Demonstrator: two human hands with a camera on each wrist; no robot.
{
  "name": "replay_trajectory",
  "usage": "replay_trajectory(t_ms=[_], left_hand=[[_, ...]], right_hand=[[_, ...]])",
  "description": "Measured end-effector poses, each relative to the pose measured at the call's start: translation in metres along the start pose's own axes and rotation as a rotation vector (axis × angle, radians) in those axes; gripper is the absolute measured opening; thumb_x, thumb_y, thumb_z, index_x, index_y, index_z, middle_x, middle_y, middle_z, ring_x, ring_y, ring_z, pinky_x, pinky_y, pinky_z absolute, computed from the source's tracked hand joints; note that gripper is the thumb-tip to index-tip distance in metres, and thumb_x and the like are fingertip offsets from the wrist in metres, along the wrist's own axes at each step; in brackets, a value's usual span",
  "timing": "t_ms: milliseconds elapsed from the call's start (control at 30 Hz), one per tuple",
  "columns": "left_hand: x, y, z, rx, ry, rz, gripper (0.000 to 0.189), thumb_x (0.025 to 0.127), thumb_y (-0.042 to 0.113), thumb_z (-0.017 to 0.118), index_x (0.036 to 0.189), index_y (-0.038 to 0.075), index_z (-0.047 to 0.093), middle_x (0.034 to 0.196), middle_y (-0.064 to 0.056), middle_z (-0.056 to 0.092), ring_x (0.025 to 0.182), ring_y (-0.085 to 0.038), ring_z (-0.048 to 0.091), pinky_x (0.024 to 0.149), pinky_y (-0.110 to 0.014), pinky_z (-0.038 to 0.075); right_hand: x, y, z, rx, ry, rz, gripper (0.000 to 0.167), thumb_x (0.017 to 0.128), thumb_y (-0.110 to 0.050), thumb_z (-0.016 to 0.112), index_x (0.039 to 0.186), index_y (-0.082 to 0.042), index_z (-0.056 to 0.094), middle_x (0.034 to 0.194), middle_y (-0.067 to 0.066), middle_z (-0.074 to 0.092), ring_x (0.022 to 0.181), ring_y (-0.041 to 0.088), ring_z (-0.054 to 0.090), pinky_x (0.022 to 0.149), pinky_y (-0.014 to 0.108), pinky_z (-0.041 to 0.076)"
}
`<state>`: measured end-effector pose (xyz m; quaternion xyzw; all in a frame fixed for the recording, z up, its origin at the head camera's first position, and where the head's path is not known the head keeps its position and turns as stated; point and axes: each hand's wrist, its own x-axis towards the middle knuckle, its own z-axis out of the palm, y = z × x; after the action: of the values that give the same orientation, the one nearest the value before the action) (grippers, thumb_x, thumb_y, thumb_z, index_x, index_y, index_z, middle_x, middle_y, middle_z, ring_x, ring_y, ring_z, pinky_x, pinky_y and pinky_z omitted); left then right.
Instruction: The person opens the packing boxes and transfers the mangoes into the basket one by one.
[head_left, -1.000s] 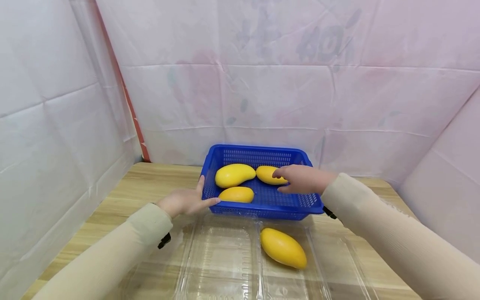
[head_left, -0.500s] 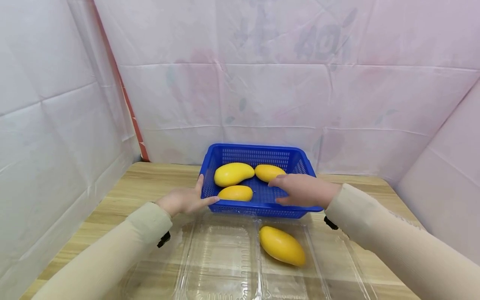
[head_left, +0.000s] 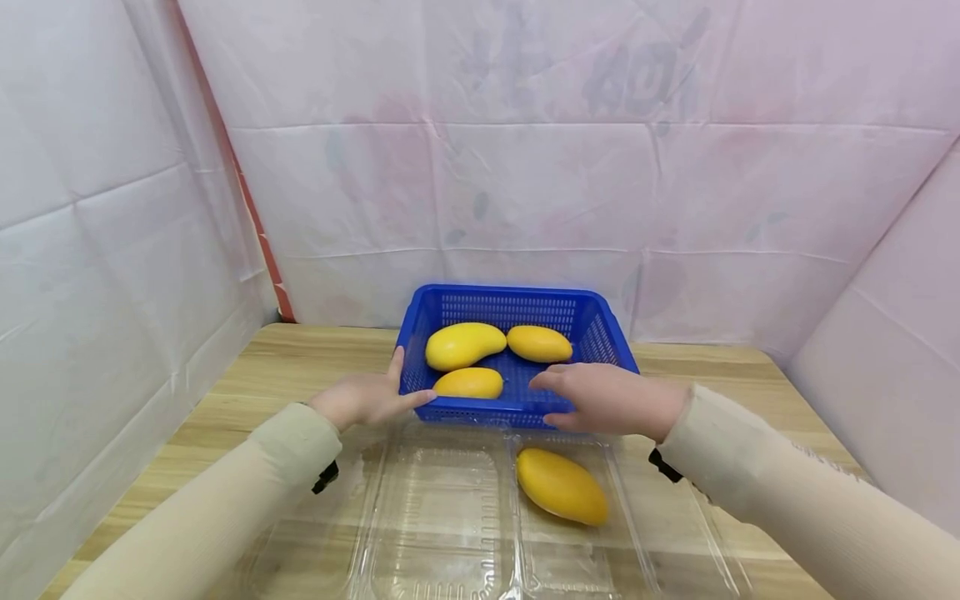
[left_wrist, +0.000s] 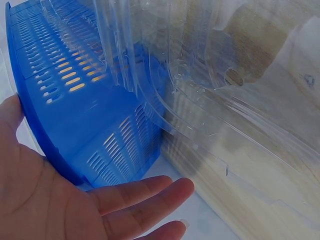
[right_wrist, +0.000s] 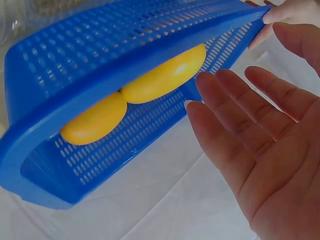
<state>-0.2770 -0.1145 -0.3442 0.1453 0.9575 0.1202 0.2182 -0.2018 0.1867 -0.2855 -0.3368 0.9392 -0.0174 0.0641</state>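
Note:
A blue plastic basket (head_left: 510,290) holds three yellow mangoes: one at the back left (head_left: 465,347), one at the back right (head_left: 538,343) and one at the front left (head_left: 470,383). My left hand (head_left: 366,400) touches the basket's left front corner; in the left wrist view its thumb lies at the blue rim (left_wrist: 47,152) and its fingers stretch out. Over the basket's front right side hovers my right hand (head_left: 603,400), fingers loosely spread and holding nothing. The right wrist view shows its bare palm (right_wrist: 280,175) beside two of the mangoes.
In front of the basket lie clear plastic containers (head_left: 442,521) with raised edges, and another mango (head_left: 562,487) rests in the right-hand one. A wooden table (head_left: 300,358) carries everything, with whitish cloth walls (head_left: 525,192) behind and at both sides.
My right hand has drawn back from the back right mango toward the basket's front rim, uncovering that mango's end. My left hand stays at the corner.

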Motion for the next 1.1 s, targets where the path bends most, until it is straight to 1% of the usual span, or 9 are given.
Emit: replay_trajectory(t_ms=[200,333,433,567,667,833,900,1000,1100], left_hand=[[-0.002,0.0,-0.001,-0.001,0.003,0.0,0.11,0.077,0.082,0.029,0.147,0.01,-0.016,0.13,-0.019,0.052,0.071,-0.022,0.061,0.057,-0.035,0.046],[-0.001,-0.001,0.0,0.004,0.004,0.0,0.111,0.076,0.083,0.028,0.147,0.01,-0.016,0.128,-0.018,0.054,0.069,-0.022,0.062,0.056,-0.034,0.045],[0.0,-0.001,0.001,0.0,0.006,0.002,0.109,0.078,0.081,0.029,0.147,0.01,-0.017,0.13,-0.017,0.052,0.068,-0.023,0.062,0.054,-0.035,0.045],[0.001,-0.001,0.002,0.004,0.006,0.003,0.108,0.079,0.081,0.029,0.147,0.01,-0.016,0.132,-0.017,0.051,0.07,-0.022,0.061,0.056,-0.035,0.046],[0.0,-0.001,0.002,0.003,0.004,0.001,0.109,0.078,0.081,0.029,0.147,0.01,-0.016,0.133,-0.017,0.05,0.072,-0.021,0.061,0.06,-0.036,0.046],[0.001,-0.001,0.001,-0.003,0.003,0.002,0.11,0.077,0.082,0.029,0.147,0.011,-0.017,0.134,-0.017,0.049,0.074,-0.021,0.062,0.062,-0.037,0.047],[0.001,-0.002,0.001,0.001,0.004,0.005,0.11,0.077,0.083,0.028,0.147,0.01,-0.017,0.134,-0.017,0.049,0.073,-0.021,0.062,0.061,-0.037,0.047],[0.001,-0.001,0.001,0.004,0.005,0.003,0.11,0.076,0.083,0.027,0.147,0.011,-0.017,0.133,-0.017,0.05,0.071,-0.022,0.062,0.059,-0.037,0.046],[0.001,-0.001,0.001,0.003,0.007,-0.004,0.109,0.077,0.082,0.028,0.146,0.012,-0.018,0.13,-0.016,0.053,0.066,-0.023,0.062,0.054,-0.036,0.044]], right_hand=[[-0.004,-0.007,0.008,0.001,0.017,-0.049,0.037,0.089,-0.023,0.064,0.12,-0.003,0.059,0.115,0.008,0.061,0.1,0.022,0.06,0.084,0.039,0.048],[-0.008,-0.011,0.014,0.024,0.012,-0.059,0.036,0.089,-0.022,0.063,0.119,-0.003,0.059,0.113,0.008,0.062,0.097,0.02,0.061,0.082,0.037,0.049],[-0.012,-0.014,0.02,0.052,0.005,-0.066,0.032,0.089,-0.02,0.063,0.117,-0.004,0.06,0.109,0.007,0.063,0.092,0.018,0.061,0.078,0.035,0.05],[-0.016,-0.014,0.031,0.084,-0.005,-0.068,0.028,0.088,-0.018,0.064,0.113,-0.008,0.062,0.103,0.002,0.064,0.086,0.013,0.06,0.072,0.032,0.051],[-0.019,-0.012,0.041,0.083,-0.016,-0.055,0.027,0.086,-0.019,0.065,0.112,-0.009,0.063,0.098,-0.001,0.063,0.083,0.009,0.058,0.071,0.03,0.05],[-0.023,-0.01,0.057,0.05,-0.004,-0.015,0.031,0.084,-0.021,0.067,0.112,-0.008,0.062,0.09,-0.003,0.06,0.076,0.008,0.052,0.068,0.031,0.049],[-0.024,-0.011,0.062,0.055,-0.004,0.021,0.034,0.084,-0.024,0.067,0.113,-0.007,0.061,0.09,-0.003,0.059,0.074,0.008,0.051,0.067,0.031,0.049],[-0.023,-0.013,0.068,0.09,-0.037,0.101,0.042,0.084,-0.03,0.068,0.116,-0.006,0.059,0.098,0.0,0.06,0.077,0.01,0.053,0.071,0.034,0.05],[-0.022,-0.016,0.074,0.12,-0.08,0.191,0.055,0.082,-0.039,0.07,0.123,-0.005,0.055,0.11,0.006,0.06,0.088,0.016,0.058,0.08,0.038,0.049]])
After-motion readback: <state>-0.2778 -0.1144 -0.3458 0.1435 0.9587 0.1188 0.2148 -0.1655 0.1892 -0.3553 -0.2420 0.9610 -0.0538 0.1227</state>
